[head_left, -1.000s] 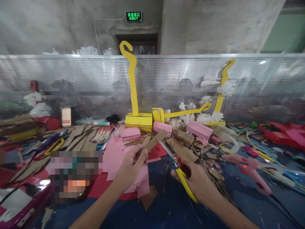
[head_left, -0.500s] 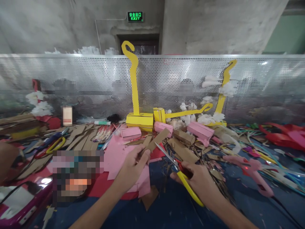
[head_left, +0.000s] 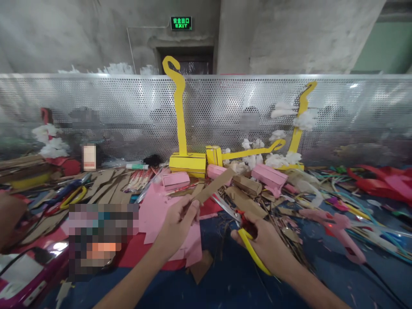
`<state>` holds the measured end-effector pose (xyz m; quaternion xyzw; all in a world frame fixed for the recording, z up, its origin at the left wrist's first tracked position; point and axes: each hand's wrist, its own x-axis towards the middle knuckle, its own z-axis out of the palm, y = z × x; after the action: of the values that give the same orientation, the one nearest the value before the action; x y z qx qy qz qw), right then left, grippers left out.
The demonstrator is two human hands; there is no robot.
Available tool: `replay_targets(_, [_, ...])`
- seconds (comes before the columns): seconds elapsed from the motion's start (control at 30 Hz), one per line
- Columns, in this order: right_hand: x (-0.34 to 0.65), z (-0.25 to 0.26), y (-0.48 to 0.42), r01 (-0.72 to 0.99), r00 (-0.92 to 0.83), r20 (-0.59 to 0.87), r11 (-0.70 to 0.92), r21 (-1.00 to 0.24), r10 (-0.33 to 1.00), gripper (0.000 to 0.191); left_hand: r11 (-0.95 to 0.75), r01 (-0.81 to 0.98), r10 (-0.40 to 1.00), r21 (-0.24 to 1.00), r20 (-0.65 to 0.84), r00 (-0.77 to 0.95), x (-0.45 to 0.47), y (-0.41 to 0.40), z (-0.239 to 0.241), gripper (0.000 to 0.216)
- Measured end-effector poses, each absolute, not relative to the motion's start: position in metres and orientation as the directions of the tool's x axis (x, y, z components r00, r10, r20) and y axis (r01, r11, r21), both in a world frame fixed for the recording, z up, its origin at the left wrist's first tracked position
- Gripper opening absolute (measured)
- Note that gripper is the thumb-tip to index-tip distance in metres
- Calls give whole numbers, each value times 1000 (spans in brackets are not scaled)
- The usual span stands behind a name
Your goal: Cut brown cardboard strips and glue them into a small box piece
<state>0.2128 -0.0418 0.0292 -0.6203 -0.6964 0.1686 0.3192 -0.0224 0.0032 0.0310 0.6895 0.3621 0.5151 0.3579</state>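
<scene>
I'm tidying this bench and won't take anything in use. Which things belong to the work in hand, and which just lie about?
In hand:
cardboard strip, pinched by the left hand
scissors, gripped by the right hand

Lying about:
pink glue gun
pink paper
pink boxes
yellow hook stand
spare scissors, far left

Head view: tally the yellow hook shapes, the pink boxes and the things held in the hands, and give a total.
Yellow hook shapes: 3 (upright, lying, at the right)
Pink boxes: 3 ()
Held things: 2 (cardboard strip in the left hand, scissors in the right hand)
Total: 8
</scene>
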Motion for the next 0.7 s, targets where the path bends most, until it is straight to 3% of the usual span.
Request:
replay_targets(0.33, [214, 29, -43, 736, -43, 195, 163, -657, 980, 52, -503, 172, 851, 847, 452, 266, -22, 2, 31, 34])
replay_targets(0.7, [217, 27, -41, 718, -36, 230, 185, -671, 972, 47, -503, 145, 850, 852, 457, 263, -23, 3, 32, 32])
